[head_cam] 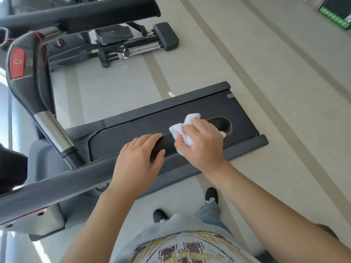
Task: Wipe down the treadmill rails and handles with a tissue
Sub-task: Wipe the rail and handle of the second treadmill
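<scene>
At frame centre, the right hand (201, 143) grips the tissue (185, 130) around the handrail (167, 145); left hand (138, 158), fingers relaxed, should steady it while strokes overlap.

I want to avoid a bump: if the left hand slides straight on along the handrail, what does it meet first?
Probably the white tissue held by the right hand, just ahead of the left hand on the handrail.

Both arms are reaching forward — left hand (139, 158) lying flat, fingers straight; right hand (202, 144) curling, gripping.
</scene>
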Available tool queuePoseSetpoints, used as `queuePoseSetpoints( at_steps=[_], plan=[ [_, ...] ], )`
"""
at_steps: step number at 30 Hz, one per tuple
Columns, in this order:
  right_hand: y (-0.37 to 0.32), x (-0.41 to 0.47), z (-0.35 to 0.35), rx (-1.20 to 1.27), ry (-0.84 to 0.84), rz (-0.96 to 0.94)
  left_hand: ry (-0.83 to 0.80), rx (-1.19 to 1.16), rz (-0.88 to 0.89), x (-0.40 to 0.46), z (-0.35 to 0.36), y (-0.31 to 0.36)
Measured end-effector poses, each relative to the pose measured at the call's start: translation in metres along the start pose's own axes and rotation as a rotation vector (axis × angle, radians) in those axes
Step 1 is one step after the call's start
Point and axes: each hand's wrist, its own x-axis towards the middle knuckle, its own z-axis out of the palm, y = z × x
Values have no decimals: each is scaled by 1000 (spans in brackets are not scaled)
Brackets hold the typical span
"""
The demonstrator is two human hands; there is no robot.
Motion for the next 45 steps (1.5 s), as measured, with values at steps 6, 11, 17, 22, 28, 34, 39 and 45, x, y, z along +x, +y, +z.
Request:
queuePoseSetpoints(
  at_steps=[6,11,17,22,28,34,39,45],
  plan=[
    [-67,13,27,26,31,-179,78,-43,-5,-30,-9,-28],
    [-1,10,4,-85,-53,-220,44,-13,-33,-33,-11,-28],
    [70,18,-24,-155,-48,37,115,-8,-80,-32,-4,-25],
    [12,26,-7,-86,-170,-18,183,21,-129,-31,2,-17],
    [-54,52,28,99,-504,-112,234,-8,-177,-31,7,-6],
    [-16,72,19,296,-849,-338,285,-22,-279,-36,11,8],
    [33,71,-1,241,-746,-462,358,38,-400,-49,7,11],
    [9,58,16,146,-569,-527,395,81,-505,-75,-12,-17]
  ],
)
